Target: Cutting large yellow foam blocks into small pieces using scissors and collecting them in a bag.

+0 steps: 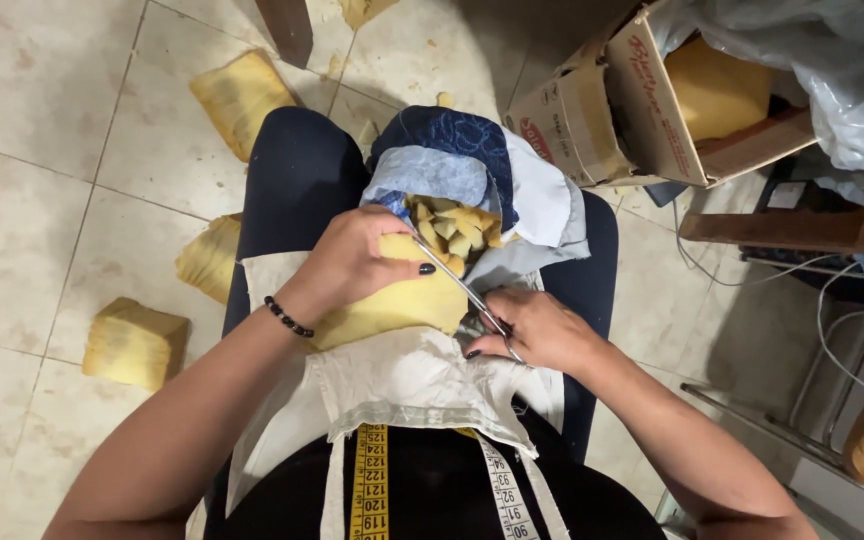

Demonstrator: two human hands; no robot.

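Head view — left hand [352, 262], grip pinching yellow foam block [402, 305] on the lap; right hand [542, 330], grip closed around scissors [462, 285] — blades against the foam. Cut foam pieces [452, 228] in blue cloth [452, 160] just beyond.

Matt yellow foam block [392, 305], shiny metal scissors [462, 290], soft blue cloth bag [452, 165], glossy tile floor [42, 120].
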